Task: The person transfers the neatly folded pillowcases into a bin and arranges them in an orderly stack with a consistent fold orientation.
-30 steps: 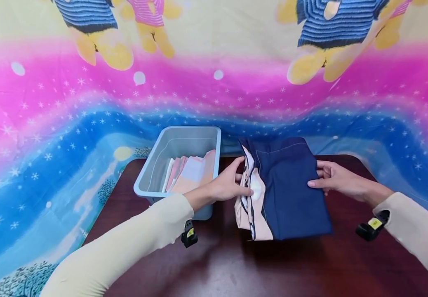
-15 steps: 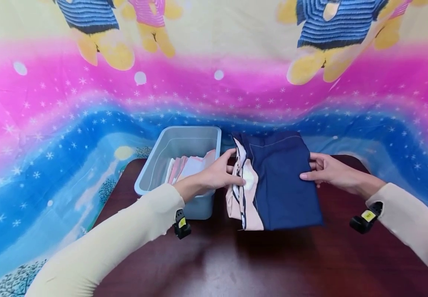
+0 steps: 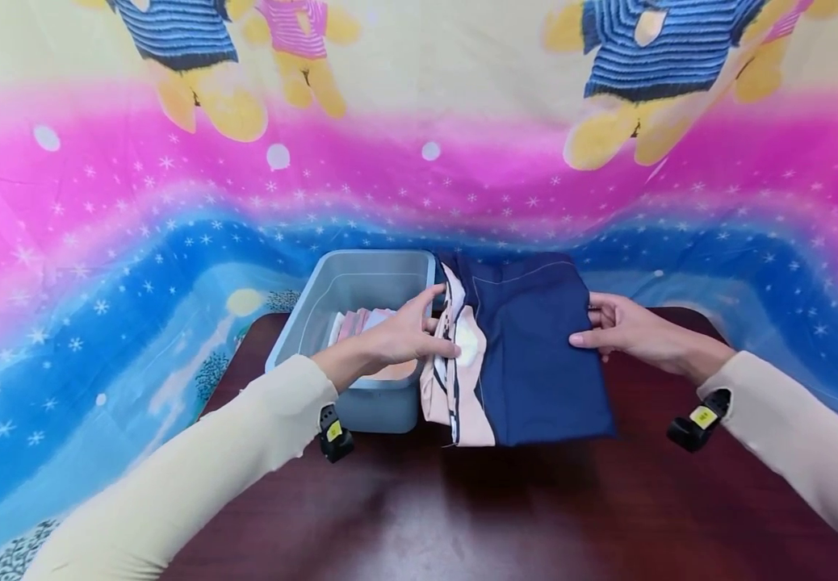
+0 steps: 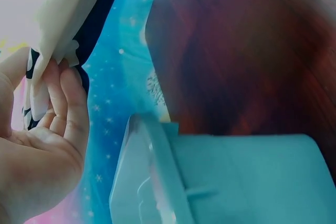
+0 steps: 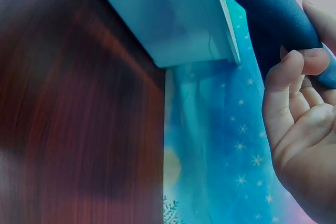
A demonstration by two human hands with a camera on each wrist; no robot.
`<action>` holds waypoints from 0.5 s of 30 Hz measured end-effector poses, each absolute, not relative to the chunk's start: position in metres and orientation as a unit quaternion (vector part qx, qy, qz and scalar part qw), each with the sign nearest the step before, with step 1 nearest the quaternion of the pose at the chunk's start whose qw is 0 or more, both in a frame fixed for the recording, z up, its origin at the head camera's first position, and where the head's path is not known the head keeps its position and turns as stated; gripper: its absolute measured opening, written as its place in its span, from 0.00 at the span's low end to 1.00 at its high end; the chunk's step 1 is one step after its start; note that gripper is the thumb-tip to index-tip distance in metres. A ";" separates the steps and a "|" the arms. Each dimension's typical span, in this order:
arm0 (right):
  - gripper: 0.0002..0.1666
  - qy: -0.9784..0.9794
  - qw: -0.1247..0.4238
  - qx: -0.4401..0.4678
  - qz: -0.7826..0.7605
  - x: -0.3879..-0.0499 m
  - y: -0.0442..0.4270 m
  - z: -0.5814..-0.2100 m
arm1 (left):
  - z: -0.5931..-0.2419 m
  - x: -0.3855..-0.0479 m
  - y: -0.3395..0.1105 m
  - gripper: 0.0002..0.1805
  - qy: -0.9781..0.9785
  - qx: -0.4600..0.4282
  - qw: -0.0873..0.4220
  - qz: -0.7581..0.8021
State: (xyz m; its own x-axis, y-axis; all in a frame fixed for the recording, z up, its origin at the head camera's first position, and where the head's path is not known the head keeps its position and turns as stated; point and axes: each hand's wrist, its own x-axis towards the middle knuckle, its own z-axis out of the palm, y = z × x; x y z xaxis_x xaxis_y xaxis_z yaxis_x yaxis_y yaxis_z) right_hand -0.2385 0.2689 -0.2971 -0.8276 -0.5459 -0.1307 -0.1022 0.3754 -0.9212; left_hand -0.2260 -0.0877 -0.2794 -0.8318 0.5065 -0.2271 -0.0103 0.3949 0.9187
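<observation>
A folded navy cloth (image 3: pixel 535 347) with a pale pink and white patterned layer hangs above the table, held between both hands. My left hand (image 3: pixel 408 331) pinches its layered left edge, thumb in front and fingers behind; the left wrist view shows the cloth (image 4: pixel 68 14) between thumb and fingers. My right hand (image 3: pixel 626 331) grips the navy right edge, and in the right wrist view thumb and fingers close on the rolled edge (image 5: pixel 273 9). Just left of the cloth stands a grey-blue plastic bin (image 3: pixel 383 407), partly behind my left hand. Folded pink, white and peach fabrics (image 3: pixel 361 323) lie inside it.
The bin stands on a dark reddish-brown wooden table (image 3: pixel 419 516), near its back left. Behind the table hangs a printed curtain (image 3: pixel 419 177) in pink and blue, close to the far edge.
Both hands have moved left with the folded cloth, also rising slightly. Its left edge is now beside the bin's right rim. The bin has stayed in place.
</observation>
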 end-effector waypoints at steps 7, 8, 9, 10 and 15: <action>0.35 0.801 0.215 -0.202 -0.521 -0.241 0.255 -0.293 | -0.276 -0.228 -0.100 0.58 0.796 0.150 0.250 0.530; 0.34 0.802 0.215 -0.202 -0.520 -0.242 0.254 -0.293 | -0.276 -0.228 -0.101 0.58 0.797 0.151 0.250 0.529; 0.34 0.802 0.215 -0.202 -0.519 -0.242 0.252 -0.294 | -0.275 -0.228 -0.102 0.58 0.798 0.149 0.249 0.529; 0.34 0.802 0.215 -0.202 -0.519 -0.243 0.251 -0.294 | -0.275 -0.229 -0.103 0.58 0.800 0.148 0.247 0.527; 0.35 0.801 0.216 -0.204 -0.520 -0.247 0.245 -0.293 | -0.272 -0.231 -0.110 0.58 0.818 0.140 0.241 0.503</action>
State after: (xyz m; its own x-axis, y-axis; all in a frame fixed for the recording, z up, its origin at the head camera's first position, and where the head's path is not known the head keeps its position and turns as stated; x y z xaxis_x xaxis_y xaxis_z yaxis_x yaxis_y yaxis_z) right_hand -0.2470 0.2450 -0.2927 -0.8234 -0.5513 -0.1346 -0.1010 0.3756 -0.9213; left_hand -0.2309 -0.1095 -0.2720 -0.8447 0.4715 -0.2533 -0.0135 0.4543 0.8908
